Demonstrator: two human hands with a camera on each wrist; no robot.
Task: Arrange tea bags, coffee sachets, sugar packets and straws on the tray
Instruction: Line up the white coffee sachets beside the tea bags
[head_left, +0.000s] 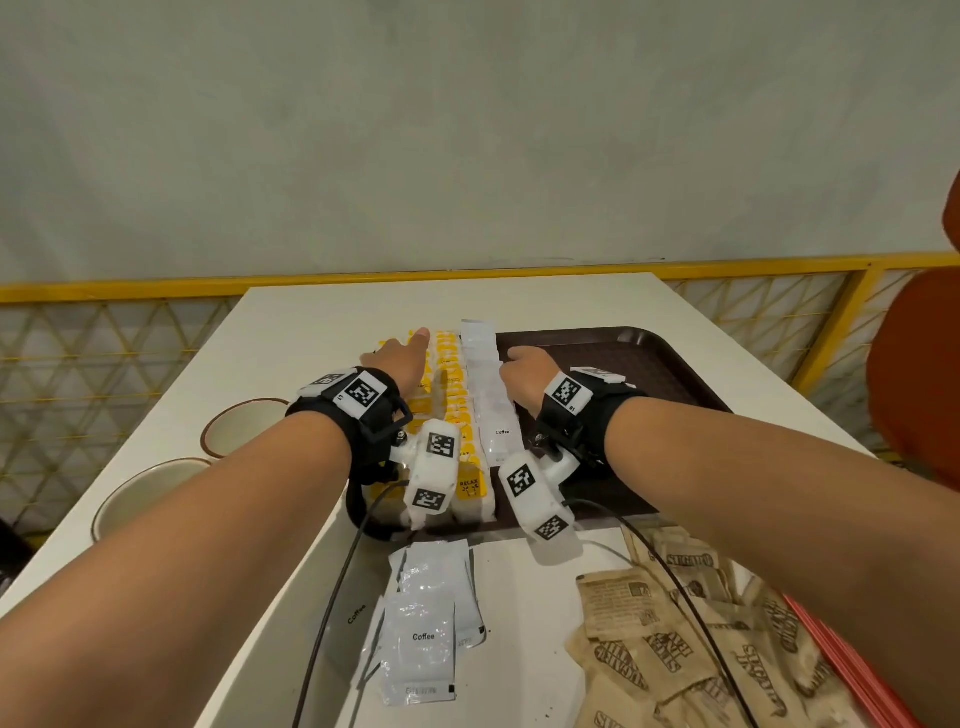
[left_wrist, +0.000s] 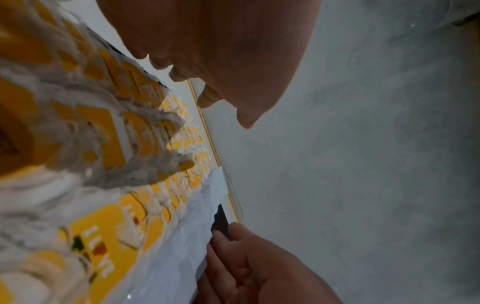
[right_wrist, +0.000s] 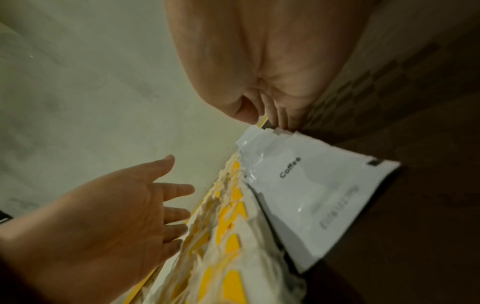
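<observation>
A brown tray (head_left: 649, 364) lies on the white table. On its left part lie rows of yellow tea bags (head_left: 449, 374) and, beside them, one overlapping row of white coffee sachets (head_left: 488, 395). My left hand (head_left: 410, 345) hovers over the tea bags (left_wrist: 103, 133) with straight, spread fingers (right_wrist: 179, 203) and holds nothing. My right hand (head_left: 514, 364) sits at the right edge of the coffee row (right_wrist: 311, 185), its fingertips (right_wrist: 280, 121) touching the far sachets. More coffee sachets (head_left: 426, 623), brown sugar packets (head_left: 691, 639) and red straws (head_left: 852, 670) lie on the table nearer me.
Two pale bowls (head_left: 239, 426) (head_left: 145, 493) stand at the table's left edge. An orange chair (head_left: 914, 374) is on the right. Black cables (head_left: 332, 597) run from my wrists across the loose sachets. The tray's right half (right_wrist: 415, 205) is bare.
</observation>
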